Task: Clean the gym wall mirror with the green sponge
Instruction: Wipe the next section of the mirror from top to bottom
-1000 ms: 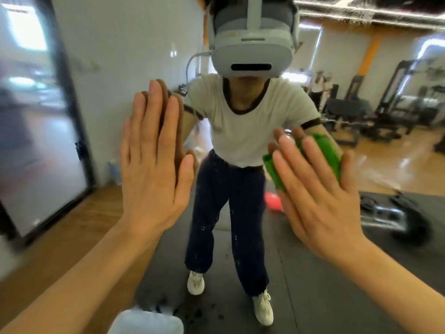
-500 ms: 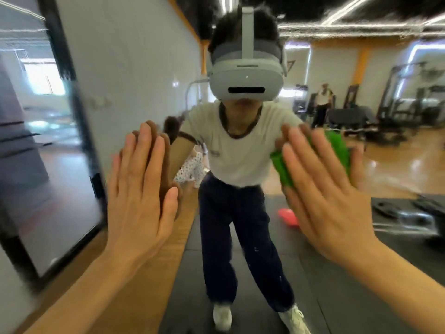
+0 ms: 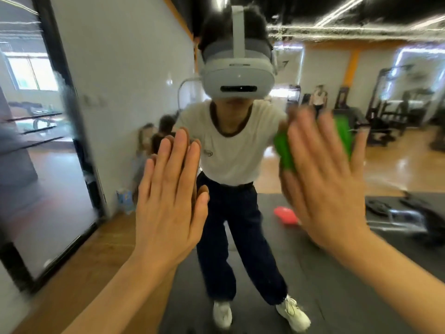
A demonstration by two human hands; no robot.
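Note:
The wall mirror (image 3: 240, 273) fills the view straight ahead and reflects me and the gym. My right hand (image 3: 322, 189) lies flat on the glass with fingers spread, pressing the green sponge (image 3: 284, 150) against it; green shows left of the fingers and at the upper right. The hand is blurred by motion. My left hand (image 3: 168, 203) rests flat on the mirror to the left, fingers together, holding nothing. Its reflection meets it fingertip to fingertip.
The mirror's black frame edge (image 3: 69, 121) runs down the left side, with a white wall beyond. The reflection shows a dark floor mat, a red object (image 3: 286, 214), weight plates (image 3: 380, 206), gym machines (image 3: 390, 112) and people in the background.
My right hand and the sponge have slid upward and to the right on the glass. My left hand stays planted flat. The view has tilted up.

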